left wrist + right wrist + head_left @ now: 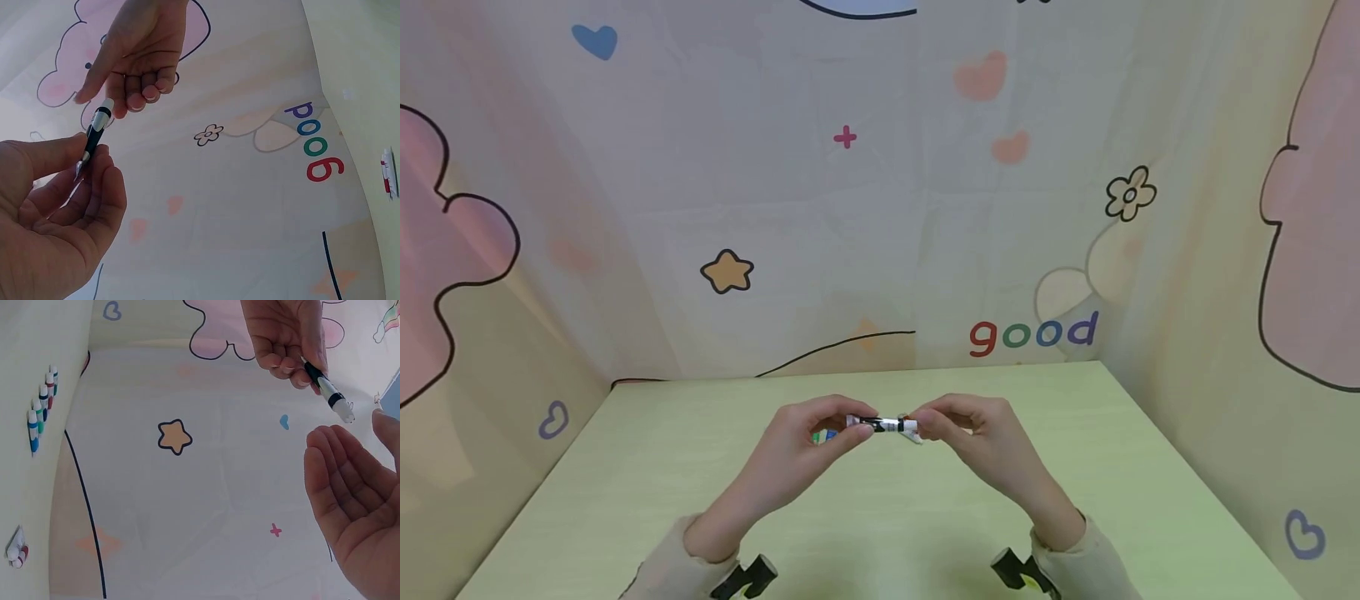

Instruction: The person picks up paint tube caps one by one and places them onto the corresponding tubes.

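Observation:
My left hand (805,446) pinches a black-and-white marker (889,425) between thumb and fingers, above the table. In the left wrist view the marker (95,132) tilts upward, its white end away from that hand. Close to this white end is my right hand (988,437), with thumb and fingers apart. In the right wrist view the right hand (356,494) has loosely extended fingers and holds nothing. A small space shows there between it and the marker (331,394). The end inside the left hand (287,340) is hidden by the fingers.
Several markers (42,406) with coloured bands lie in a row on the pale table (880,517). A red-and-white marker (389,174) lies there too, beside a white piece (16,540). Patterned cloth walls (820,208) enclose the table's back and sides.

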`<act>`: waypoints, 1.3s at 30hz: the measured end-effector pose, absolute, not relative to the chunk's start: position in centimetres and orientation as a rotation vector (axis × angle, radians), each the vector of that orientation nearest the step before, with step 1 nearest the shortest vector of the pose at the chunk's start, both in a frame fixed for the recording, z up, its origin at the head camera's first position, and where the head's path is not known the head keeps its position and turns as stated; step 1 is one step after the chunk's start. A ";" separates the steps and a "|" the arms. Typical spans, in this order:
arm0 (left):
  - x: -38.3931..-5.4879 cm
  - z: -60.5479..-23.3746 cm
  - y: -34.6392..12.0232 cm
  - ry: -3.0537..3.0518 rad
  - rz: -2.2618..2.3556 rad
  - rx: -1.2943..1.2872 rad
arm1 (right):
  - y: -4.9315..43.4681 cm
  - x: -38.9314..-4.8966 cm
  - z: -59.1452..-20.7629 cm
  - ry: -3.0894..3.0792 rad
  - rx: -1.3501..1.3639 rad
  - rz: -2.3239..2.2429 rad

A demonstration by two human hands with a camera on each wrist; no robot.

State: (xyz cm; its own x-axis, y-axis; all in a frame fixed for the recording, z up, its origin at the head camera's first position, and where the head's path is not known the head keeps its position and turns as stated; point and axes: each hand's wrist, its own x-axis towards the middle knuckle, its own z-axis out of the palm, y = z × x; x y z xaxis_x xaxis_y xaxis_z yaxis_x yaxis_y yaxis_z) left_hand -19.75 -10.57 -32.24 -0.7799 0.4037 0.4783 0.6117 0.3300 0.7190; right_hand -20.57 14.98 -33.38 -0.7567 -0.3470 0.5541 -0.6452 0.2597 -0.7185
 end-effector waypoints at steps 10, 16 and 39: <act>-19.9 -32.0 -11.2 -2.402 -1.426 -0.902 | 15.2 -20.0 -33.3 -2.216 1.064 1.339; -19.8 -32.2 -11.2 -2.405 -1.430 -0.912 | 14.9 -20.0 -33.4 -2.153 1.059 1.307; -19.5 -33.1 -10.9 -2.358 -1.363 -0.969 | 14.7 -20.5 -34.8 -2.305 1.048 1.338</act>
State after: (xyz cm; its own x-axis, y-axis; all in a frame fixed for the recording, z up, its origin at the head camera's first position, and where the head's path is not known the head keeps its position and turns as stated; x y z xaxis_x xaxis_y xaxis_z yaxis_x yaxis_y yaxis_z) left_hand -19.46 -10.89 -33.15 -0.7475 0.4210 0.5138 0.6553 0.3412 0.6739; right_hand -20.50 14.75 -34.78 -0.6990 -0.4493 0.5563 -0.7058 0.3090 -0.6374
